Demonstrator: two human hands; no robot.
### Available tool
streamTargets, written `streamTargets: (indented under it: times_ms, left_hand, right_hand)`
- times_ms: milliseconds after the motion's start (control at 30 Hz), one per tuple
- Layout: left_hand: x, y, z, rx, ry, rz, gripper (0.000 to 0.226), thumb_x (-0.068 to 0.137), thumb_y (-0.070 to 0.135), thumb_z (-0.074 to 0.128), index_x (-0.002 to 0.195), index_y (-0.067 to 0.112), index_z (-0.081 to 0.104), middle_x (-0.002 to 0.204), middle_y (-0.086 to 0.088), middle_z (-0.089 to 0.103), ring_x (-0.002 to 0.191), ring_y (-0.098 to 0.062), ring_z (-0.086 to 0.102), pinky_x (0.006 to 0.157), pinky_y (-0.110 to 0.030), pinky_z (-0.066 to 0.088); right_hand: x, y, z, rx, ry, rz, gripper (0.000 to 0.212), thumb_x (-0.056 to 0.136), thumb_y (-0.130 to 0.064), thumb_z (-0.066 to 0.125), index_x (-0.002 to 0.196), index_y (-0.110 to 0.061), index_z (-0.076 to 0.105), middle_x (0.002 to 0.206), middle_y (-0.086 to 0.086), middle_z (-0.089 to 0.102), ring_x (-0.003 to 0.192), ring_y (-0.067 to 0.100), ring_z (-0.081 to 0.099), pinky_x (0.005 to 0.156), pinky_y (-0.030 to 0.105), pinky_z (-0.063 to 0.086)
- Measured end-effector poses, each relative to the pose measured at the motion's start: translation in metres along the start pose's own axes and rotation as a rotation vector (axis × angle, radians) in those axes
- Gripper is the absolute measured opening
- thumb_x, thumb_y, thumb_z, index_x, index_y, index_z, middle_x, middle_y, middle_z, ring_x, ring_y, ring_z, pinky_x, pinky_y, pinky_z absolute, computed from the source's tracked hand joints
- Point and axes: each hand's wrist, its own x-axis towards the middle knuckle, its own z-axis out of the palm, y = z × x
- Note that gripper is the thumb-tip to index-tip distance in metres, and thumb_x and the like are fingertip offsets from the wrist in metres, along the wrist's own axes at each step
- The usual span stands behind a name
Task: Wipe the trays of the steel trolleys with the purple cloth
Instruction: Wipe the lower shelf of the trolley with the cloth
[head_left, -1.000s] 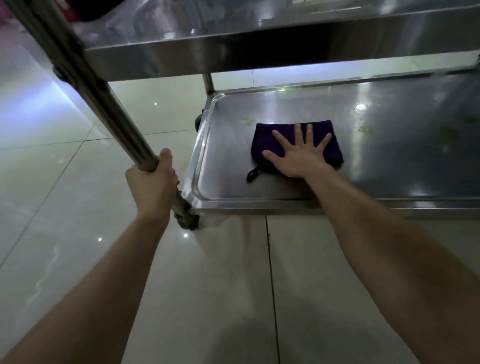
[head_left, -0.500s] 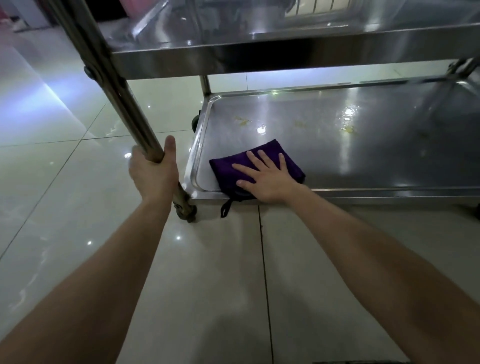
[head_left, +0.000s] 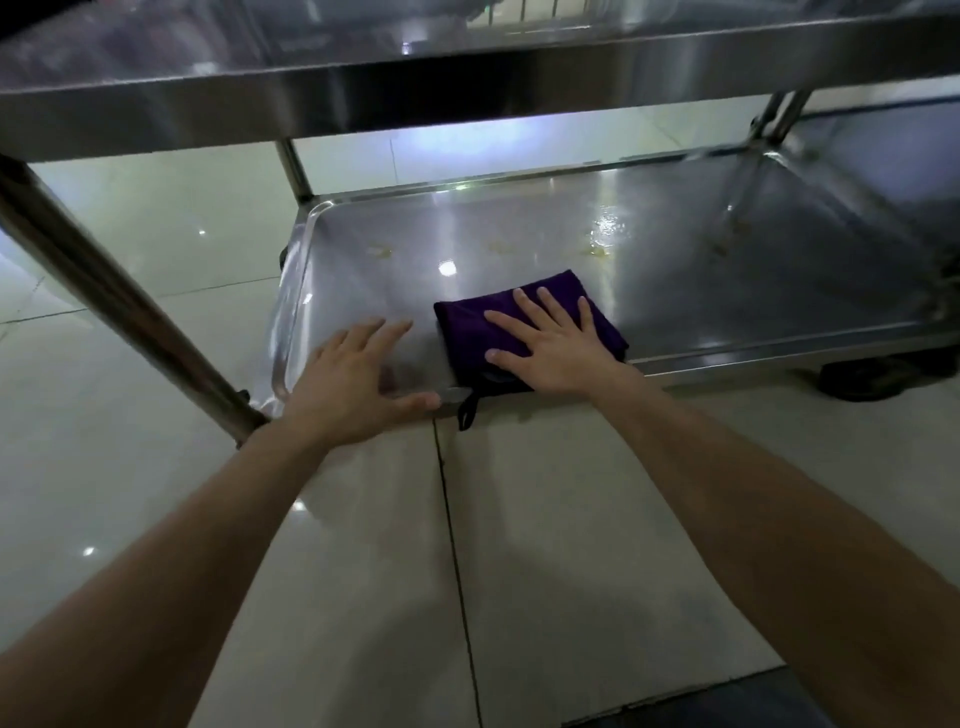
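Steel trolley (head_left: 467, 98) fills the view from low down, its upper tray (head_left: 156, 119) overhead and its lower tray (head_left: 727, 301) just above the tiled floor (head_left: 363, 571). What the upper tray carries is too blurred and cut off to name; it may be a rack.

The lower tray holds the purple cloth (head_left: 462, 325), folded and lying at the near rim in the left half, its dark loop (head_left: 467, 413) dangling over the edge. The right hand (head_left: 550, 345) lies flat on the cloth, fingers straight and spread, pressing it down. The left hand (head_left: 353, 379), also flat with fingers spread and gripping nothing, rests on the tray's near-left corner just beside the cloth.

Yellowish smears (head_left: 600, 252) sit farther back on the tray, apart from the cloth.

To wipe well, I judge the right hand should press evenly through the palm and push the cloth in overlapping passes out to those smears, then along the rim corners, while the left hand steadies the trolley against rolling.
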Motion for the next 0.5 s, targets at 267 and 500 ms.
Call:
streamTargets:
  times_ms: [267,500]
  left_hand:
    - [0.019,0.001,0.023,0.088,-0.079,-0.014,0.119,0.067,0.115,0.018,0.168,0.053,0.017,0.177,0.003,0.021,0.160,-0.029,0.019,0.129,-0.056,0.020]
    - [0.014,0.008,0.020,0.128,-0.089,-0.017,0.121,0.065,0.116,0.012,0.169,0.054,0.009,0.179,0.003,0.014,0.161,-0.029,0.017,0.129,-0.055,0.020]
  right_hand:
    - [0.004,0.109,-0.026,0.013,0.029,0.185,0.092,0.081,-0.101,0.009,0.165,-0.063,0.002,0.181,-0.013,-0.012,0.166,0.019,-0.017,0.128,0.064,-0.019]
    - [0.068,0.073,-0.037,-0.025,0.059,0.259,0.092,0.088,-0.098,0.011,0.168,-0.056,-0.002,0.182,0.000,-0.014,0.165,0.033,-0.022,0.122,0.074,-0.019]
